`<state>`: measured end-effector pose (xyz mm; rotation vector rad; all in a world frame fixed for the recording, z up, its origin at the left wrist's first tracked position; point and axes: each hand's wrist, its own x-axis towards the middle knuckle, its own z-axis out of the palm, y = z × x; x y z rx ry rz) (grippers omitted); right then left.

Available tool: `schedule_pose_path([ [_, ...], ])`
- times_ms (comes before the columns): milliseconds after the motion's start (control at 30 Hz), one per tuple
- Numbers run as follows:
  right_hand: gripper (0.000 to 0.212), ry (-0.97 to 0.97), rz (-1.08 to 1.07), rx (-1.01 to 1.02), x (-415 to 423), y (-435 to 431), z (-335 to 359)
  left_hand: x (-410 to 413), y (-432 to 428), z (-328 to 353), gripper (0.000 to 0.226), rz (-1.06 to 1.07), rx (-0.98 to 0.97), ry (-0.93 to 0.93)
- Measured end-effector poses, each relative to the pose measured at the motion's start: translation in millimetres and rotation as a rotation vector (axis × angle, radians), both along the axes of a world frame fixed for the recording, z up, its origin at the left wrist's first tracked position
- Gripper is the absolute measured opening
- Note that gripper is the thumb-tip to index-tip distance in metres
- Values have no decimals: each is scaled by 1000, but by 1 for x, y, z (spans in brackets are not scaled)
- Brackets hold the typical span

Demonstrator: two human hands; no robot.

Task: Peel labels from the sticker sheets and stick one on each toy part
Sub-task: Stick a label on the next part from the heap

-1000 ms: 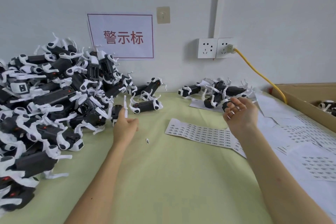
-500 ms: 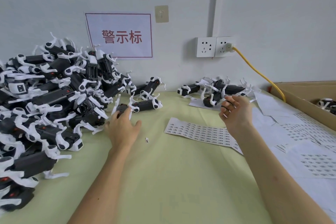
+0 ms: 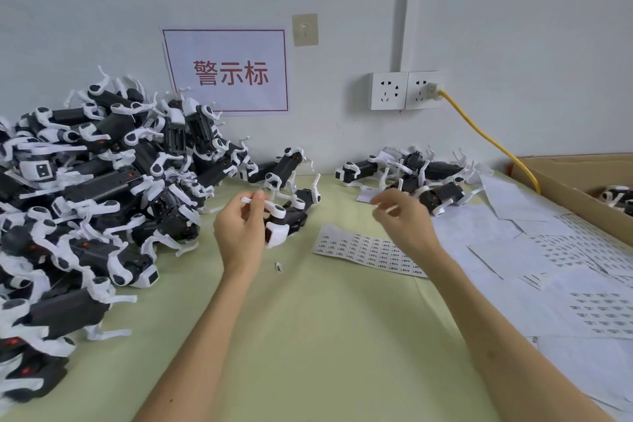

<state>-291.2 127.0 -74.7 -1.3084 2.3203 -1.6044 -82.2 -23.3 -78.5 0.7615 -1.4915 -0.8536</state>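
Centrally, we find the left hand [image 3: 239, 233] pinching a toy part [image 3: 287, 216], its length running toward upper right. To its right, the right hand [image 3: 404, 219], nearer the sticker sheet [image 3: 359, 247], curls its fingers; contents undeterminable.

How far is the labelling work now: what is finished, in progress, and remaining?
Likely done: the small group beyond the sticker sheet, though no labels are readable. In hand: the left hand grips one toy part; the right hand hovers beside it, fingers curled, contents unclear. Left: the large pile at the left.
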Motion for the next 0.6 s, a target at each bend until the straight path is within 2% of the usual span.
schedule_pose_path([
  [67,37,77,99,28,7,-3,-5,-1,4,5,33,-143,127,99],
  [167,80,266,214,78,17,-7,-9,0,9,13,31,-472,414,286],
  [233,95,318,271,46,25,-9,-8,-1,11,16,36,-641,526,330],
  [367,96,375,313,-44,40,-10,-4,-6,17,14,62,-834,634,358],
  [467,94,388,307,-100,46,-9,-1,-8,18,14,62,-826,707,379],
  [533,92,351,319,-123,47,-7,1,-9,18,13,55,-838,743,403],
  [600,82,325,321,-138,48,-8,1,-10,19,13,53,-874,752,387],
])
